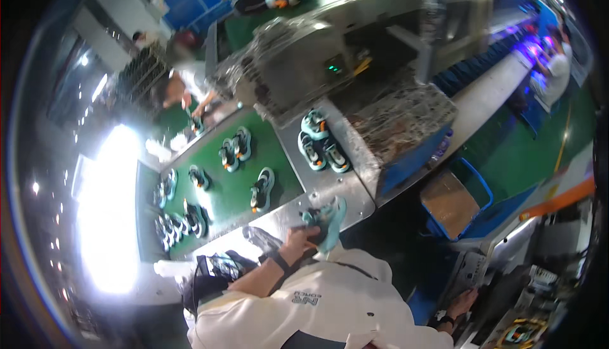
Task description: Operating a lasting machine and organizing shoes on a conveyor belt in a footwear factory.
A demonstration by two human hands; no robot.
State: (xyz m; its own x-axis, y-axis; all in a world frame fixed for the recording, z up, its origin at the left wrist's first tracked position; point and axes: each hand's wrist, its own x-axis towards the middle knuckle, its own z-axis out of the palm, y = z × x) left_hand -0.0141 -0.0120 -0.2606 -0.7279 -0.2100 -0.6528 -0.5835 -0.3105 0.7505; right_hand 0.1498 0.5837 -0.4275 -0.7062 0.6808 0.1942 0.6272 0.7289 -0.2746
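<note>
A teal and black sneaker (331, 223) is gripped in my left hand (298, 245), tilted over the near metal edge of the workbench. The fingers are closed around its side. Off to the lower right, my right hand (464, 302) reaches to a machine, beside a grey metal part (472, 269). Its fingers look stretched out, and I see nothing held in them. Three similar sneakers (312, 149) stand close together on the metal plate ahead. More of them, such as a single sneaker (262, 190), are spread on the green bench top (231, 190).
A machine wrapped in clear plastic (298, 64) stands beyond the bench. Right of it are a covered blue box (406, 124) and a long conveyor (482, 111). A blue-framed chair (451, 203) sits at right. One co-worker (190, 89) is across the bench, another (555, 70) far right.
</note>
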